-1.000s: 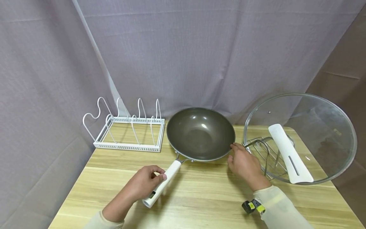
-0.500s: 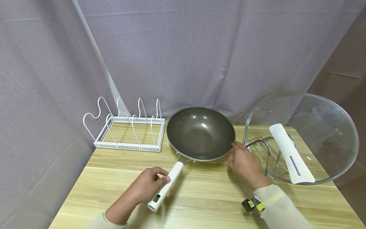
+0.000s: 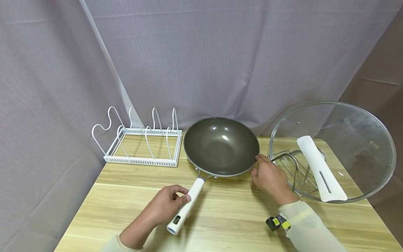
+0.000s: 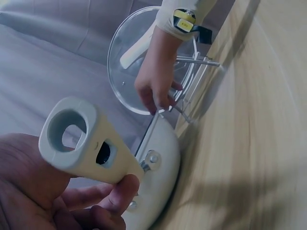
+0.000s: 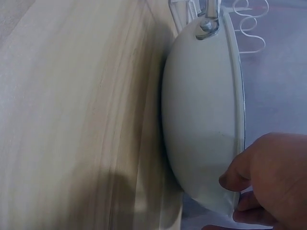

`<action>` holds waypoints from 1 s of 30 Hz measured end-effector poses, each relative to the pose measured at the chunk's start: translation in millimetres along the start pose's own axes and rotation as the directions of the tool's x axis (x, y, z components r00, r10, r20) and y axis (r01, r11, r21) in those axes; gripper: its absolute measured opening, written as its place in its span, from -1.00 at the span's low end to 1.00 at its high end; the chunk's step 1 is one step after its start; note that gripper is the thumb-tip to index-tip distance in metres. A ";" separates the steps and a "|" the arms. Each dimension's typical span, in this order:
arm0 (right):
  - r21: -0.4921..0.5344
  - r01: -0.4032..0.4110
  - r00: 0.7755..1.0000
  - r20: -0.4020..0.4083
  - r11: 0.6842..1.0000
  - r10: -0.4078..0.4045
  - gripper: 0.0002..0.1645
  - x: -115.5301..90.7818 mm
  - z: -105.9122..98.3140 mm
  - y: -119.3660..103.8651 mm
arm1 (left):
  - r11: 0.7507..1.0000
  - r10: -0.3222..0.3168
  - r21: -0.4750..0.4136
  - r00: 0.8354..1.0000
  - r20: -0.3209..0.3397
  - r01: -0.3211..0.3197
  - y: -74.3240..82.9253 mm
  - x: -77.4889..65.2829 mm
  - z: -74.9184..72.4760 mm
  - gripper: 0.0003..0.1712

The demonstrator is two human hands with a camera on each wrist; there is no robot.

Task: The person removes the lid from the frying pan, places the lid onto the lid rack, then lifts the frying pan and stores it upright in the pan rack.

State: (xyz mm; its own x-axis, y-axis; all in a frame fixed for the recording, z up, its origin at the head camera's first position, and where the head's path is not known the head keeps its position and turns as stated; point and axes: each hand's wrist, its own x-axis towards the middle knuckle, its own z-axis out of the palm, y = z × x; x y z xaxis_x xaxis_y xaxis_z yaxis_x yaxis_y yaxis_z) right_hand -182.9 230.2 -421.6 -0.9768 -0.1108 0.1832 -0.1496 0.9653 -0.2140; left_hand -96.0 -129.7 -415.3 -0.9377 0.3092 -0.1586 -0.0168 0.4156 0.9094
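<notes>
A wok (image 3: 220, 147) with a dark inside and a pale outside stands on the wooden table, its white handle (image 3: 186, 205) pointing toward me and slightly left. My left hand (image 3: 168, 204) pinches this handle near its middle, thumb on the near side. Seen from the left wrist, the hollow handle end (image 4: 67, 129) faces the camera, with the left fingers (image 4: 122, 191) against it. At the wok's right side my right hand (image 3: 272, 180) holds the rim between thumb and fingers. The right wrist view shows that thumb (image 5: 235, 177) on the wok's outer wall.
Left of the wok sits a white wire rack (image 3: 141, 160) with upright loops. To the right, a large glass lid (image 3: 355, 150) with a white handle (image 3: 321, 168) leans in a metal stand (image 3: 296, 171), close beside my right hand. Grey curtains (image 3: 201, 63) hang behind the table (image 3: 233, 217).
The wok's handle has swung a little to the right, and my left hand has moved right with it. My right hand has shifted slightly up along the rim.
</notes>
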 end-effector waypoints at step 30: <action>0.071 0.084 0.996 -0.045 0.994 -0.080 -0.37 -49.3 7.4 -30.5 | 1.000 0.009 -0.004 1.000 0.001 -0.009 0.4 -0.7 3.6 -0.60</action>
State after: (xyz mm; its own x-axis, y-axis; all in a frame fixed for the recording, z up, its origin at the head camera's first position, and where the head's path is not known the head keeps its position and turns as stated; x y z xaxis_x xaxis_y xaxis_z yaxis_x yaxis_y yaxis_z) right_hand -131.3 204.5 -431.2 -0.9537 -0.1773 0.2432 -0.2411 0.9336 -0.2651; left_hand -94.1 -126.6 -416.2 -0.9374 0.3139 -0.1510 -0.0098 0.4095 0.9122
